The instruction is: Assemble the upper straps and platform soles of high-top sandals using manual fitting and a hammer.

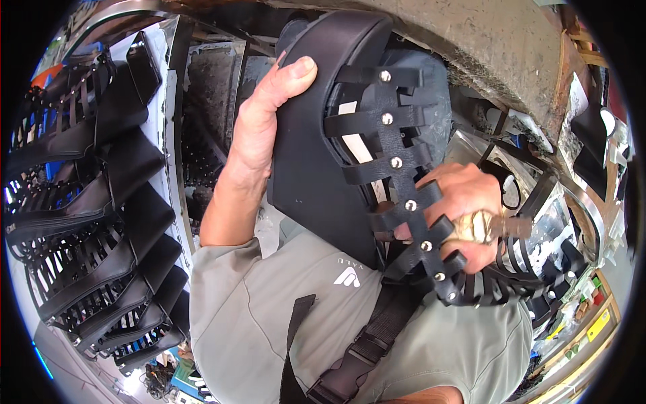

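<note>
A large black strappy wedge sandal [316,148], with a thick sole and riveted leather straps, is held tilted in front of my chest. My left hand [259,114] grips its sole at the upper left, thumb on the black side and fingers hidden behind. A long strap [396,161] with silver rivets runs down the open side, crossed by several short straps. My right hand [464,195] is closed, somewhat blurred, beside the lower straps, which partly cover it. It holds a brush-like thing [474,227] with a crumpled gold-coloured band and a blurred brown end.
On the left, several similar black sandals [87,195] are stacked on a rack. A worn, stained beam [498,60] crosses above the sandal. To the right are more black straps [518,283], metal frames and a wooden shelf [592,337]. A black buckled strap [350,357] crosses my shirt.
</note>
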`<state>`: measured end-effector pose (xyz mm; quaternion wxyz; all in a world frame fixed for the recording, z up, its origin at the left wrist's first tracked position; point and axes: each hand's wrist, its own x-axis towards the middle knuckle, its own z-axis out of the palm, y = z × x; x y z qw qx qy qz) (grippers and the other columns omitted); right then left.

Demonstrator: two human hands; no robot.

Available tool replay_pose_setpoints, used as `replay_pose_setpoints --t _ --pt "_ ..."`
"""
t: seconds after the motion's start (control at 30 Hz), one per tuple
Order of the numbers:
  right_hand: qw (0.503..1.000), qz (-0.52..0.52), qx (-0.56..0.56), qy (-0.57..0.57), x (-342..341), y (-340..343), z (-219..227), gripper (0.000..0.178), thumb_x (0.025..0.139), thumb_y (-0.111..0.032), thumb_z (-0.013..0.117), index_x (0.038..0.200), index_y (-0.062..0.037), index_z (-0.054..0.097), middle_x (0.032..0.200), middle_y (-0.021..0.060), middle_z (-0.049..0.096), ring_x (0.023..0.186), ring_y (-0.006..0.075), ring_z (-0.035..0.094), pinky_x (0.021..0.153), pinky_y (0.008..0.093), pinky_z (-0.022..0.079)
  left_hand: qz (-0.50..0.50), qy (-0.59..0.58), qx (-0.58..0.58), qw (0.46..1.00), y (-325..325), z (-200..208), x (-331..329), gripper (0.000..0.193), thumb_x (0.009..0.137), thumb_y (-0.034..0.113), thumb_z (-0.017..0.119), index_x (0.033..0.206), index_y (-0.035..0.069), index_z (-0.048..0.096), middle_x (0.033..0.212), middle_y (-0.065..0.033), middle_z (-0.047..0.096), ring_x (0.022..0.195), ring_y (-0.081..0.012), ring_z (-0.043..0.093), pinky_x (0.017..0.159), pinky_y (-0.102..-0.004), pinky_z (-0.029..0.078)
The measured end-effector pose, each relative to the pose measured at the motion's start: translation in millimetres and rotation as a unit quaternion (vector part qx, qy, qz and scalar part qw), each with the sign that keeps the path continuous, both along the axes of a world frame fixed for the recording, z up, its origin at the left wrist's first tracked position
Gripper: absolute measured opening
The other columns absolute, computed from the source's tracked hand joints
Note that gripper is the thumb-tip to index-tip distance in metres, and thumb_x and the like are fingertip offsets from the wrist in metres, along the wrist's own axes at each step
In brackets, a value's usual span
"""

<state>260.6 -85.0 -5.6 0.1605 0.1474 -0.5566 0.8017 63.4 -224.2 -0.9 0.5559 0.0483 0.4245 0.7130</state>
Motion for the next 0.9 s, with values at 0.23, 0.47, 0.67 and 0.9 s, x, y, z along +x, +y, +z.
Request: replay_pose_setpoints --t 0.23,0.47,0.67,0.9 --pt "0.995 -0.028 0.083 0.037 4.7 -5.4 6.3 0.018 0.068 -0.014 0.066 0.076 0.0028 0.063 0.071 0.0161 0.065 0.048 0.0227 0.057 0.045 0.0307 0.047 0.027 -0.044 0.001 0.999 -6.0 -10.6 4.5 0.037 0.091 0.025 0.053 0.115 -0.003 0.058 0.103 -0.0127 0.067 0.088 -0.0189 0.066 0.082 -0.0302 0.053" --pt "0.994 -0.029 -0.082 -0.065 -15.0 8.4 8.4 0.024 0.083 -0.016 0.061 0.097 0.0033 0.058 0.099 0.0207 0.062 0.086 0.0228 0.062 0.08 0.0353 0.05 -0.034 0.071 -0.051 0.996 6.3 11.9 1.9 0.054 0.083 0.028 0.064 0.128 -0.001 0.049 0.111 -0.0102 0.063 0.107 -0.0159 0.055 0.101 -0.0307 0.038" --pt "0.969 -0.031 0.218 -0.112 -5.3 34.6 46.9 0.029 0.085 -0.022 0.063 0.102 0.0004 0.057 0.105 0.0219 0.061 0.094 0.0281 0.063 0.083 0.0398 0.051 -0.066 0.164 0.099 0.979 13.8 41.9 9.6 0.059 0.085 0.024 0.062 0.135 0.0 0.041 0.123 -0.0107 0.055 0.111 -0.0165 0.052 0.1 -0.0309 0.037" --pt "0.961 -0.156 0.213 0.079 -8.5 16.9 32.7 0.027 0.079 -0.018 0.067 0.094 0.0027 0.059 0.097 0.0221 0.064 0.081 0.031 0.066 0.068 0.0411 0.054 -0.086 0.135 0.085 0.983 19.0 46.1 9.2 0.059 0.086 0.023 0.063 0.135 0.001 0.04 0.12 -0.0101 0.056 0.109 -0.0159 0.053 0.098 -0.0313 0.039"
